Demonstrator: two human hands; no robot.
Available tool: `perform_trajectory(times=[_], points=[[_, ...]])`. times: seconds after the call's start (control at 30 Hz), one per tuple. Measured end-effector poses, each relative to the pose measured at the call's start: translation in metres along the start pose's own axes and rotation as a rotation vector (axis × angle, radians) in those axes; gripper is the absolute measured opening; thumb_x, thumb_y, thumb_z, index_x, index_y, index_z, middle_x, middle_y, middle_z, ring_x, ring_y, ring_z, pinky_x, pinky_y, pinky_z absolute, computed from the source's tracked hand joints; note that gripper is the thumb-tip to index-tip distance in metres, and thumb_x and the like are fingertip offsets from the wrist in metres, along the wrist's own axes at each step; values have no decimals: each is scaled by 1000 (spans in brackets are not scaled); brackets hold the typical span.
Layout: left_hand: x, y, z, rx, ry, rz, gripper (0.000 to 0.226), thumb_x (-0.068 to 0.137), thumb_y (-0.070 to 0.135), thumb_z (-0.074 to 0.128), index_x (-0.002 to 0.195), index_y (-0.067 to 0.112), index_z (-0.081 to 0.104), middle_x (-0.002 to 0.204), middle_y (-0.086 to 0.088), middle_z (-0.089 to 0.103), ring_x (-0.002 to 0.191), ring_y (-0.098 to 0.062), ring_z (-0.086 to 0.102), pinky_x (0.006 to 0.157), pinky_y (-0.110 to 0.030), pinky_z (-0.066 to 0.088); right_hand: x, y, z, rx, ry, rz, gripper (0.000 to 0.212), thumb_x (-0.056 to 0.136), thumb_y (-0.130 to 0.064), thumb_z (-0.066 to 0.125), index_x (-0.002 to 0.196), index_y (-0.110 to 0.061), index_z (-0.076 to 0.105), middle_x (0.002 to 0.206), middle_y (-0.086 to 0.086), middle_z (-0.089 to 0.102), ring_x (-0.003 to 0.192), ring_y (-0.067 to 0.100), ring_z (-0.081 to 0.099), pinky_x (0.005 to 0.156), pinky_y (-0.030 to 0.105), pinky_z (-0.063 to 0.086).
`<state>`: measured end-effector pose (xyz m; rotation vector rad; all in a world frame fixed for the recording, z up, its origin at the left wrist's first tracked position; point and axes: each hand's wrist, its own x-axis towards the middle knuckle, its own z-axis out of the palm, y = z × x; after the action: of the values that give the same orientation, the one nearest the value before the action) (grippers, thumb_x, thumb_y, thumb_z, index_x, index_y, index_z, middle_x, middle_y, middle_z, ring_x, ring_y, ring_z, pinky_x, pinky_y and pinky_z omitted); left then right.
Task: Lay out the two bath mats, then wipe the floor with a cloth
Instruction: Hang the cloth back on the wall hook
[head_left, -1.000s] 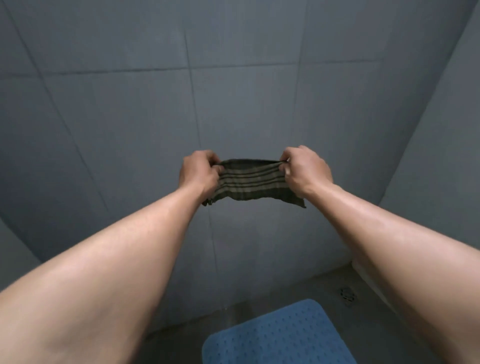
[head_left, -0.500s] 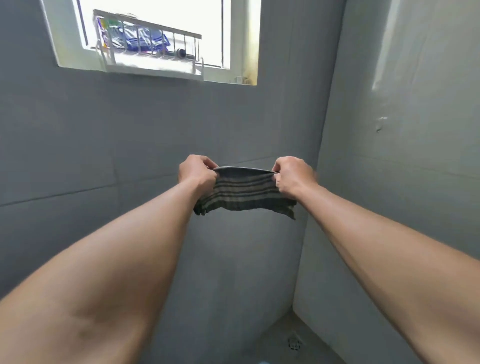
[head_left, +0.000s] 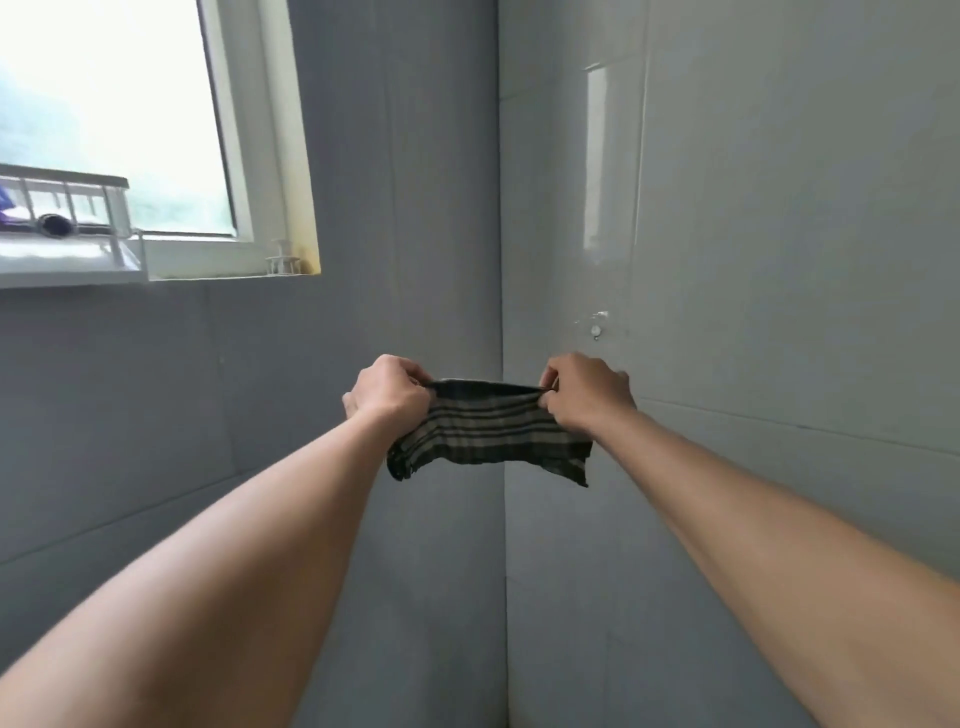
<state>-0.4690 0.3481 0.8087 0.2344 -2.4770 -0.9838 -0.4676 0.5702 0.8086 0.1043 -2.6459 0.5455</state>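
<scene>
The left hand (head_left: 387, 389) and the right hand (head_left: 587, 392) each pinch a top corner of the dark striped cloth (head_left: 491, 434), holding it stretched in the air at chest height before the corner where two grey tiled walls (head_left: 753, 467) meet, near the window (head_left: 130, 130). Neither the floor nor the bath mats are in view, so how far the task stands is hard to judge. The grips look light, on the very edge; a slack pinch could let one corner drop, and the cloth would bunch instead of wiping flat.
</scene>
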Motion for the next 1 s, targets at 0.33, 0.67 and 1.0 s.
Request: perform_trajectory(times=[0.33,0.67,1.0], points=[[84,92,86,13,-134,252,13,87,25,67,82,37,68,88,4,71,88,-22,66,84,-39,58,90,90,-26,63,-26,83,11,85,-20,72,87,-30,68,117,-3,67,109,25,61,97,44,47],[166,124,153,-78,-283,432,17,89,9,60,99,17,71,97,-4,69,88,-20,63,73,-27,49,143,139,-3,210,-11,139,17,87,-37,74,92,-21,68,95,-3,66,90,15,60,69,27,41],[227,120,224,58,-297,813,43,93,0,49,111,28,77,110,-1,60,100,-25,59,90,-38,51,192,141,29,-121,132,-35,34,81,6,46,93,-26,47,95,-2,50,80,19,52,71,35,48]])
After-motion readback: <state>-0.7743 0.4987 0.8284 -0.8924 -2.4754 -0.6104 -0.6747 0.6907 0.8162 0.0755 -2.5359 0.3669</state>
